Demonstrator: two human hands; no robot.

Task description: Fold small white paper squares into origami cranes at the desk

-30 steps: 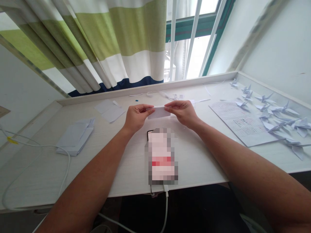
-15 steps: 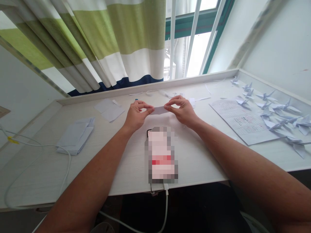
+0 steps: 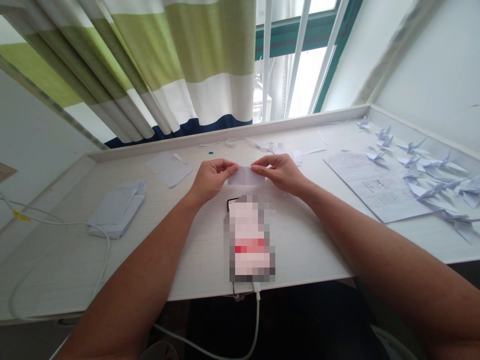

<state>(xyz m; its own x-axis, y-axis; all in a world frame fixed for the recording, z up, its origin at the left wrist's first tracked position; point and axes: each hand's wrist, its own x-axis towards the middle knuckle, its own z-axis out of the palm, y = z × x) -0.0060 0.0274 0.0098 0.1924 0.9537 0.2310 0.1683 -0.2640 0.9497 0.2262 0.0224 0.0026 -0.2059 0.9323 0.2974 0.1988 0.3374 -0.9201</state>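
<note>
Between my two hands is a small white piece of folded paper (image 3: 245, 177), held just above the desk, with a faint crease down its middle. My left hand (image 3: 213, 179) pinches its upper left edge between thumb and fingers. On the upper right edge, my right hand (image 3: 279, 172) grips it the same way. A phone (image 3: 250, 237) with a blurred screen lies below the paper, near the desk's front edge, with a white cable (image 3: 257, 310) plugged into its lower end.
Several folded paper cranes (image 3: 412, 146) stand at the right, some on a written sheet (image 3: 369, 185). A stack of white paper (image 3: 117, 210) and loose paper sheets (image 3: 168, 170) lie at the left. Paper scraps (image 3: 297, 158) are behind my hands. A charging cord (image 3: 107, 250) crosses the left side.
The paper has tilted so that more of its face shows below my fingers. My right hand has shifted slightly left and down, and its grip is nearer the paper's middle.
</note>
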